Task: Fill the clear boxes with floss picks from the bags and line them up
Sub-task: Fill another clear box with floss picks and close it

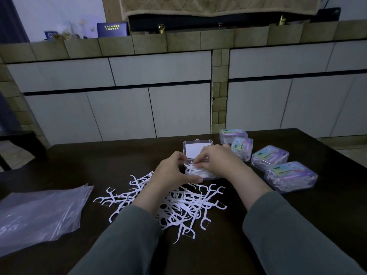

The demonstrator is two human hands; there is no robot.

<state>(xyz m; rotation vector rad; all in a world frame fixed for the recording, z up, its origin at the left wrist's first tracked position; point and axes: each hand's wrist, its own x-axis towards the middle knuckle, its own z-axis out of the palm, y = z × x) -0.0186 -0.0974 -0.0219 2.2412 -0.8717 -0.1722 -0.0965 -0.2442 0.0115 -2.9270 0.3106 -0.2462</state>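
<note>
Both the left hand (172, 169) and right hand (215, 159) are pinching floss picks (191, 165) over the open clear box (198, 148), which is lying directly under the fingertips, its hinged lid tilting away from the person.

dark table (297, 225), white cabinets (158, 100), tiled ledge (178, 40), blue booklet (112, 29) on it

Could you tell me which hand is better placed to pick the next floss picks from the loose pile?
Probably the left hand: the pile spreads mostly beneath and left of it, while the right hand is pinching picks over the open box.
</note>
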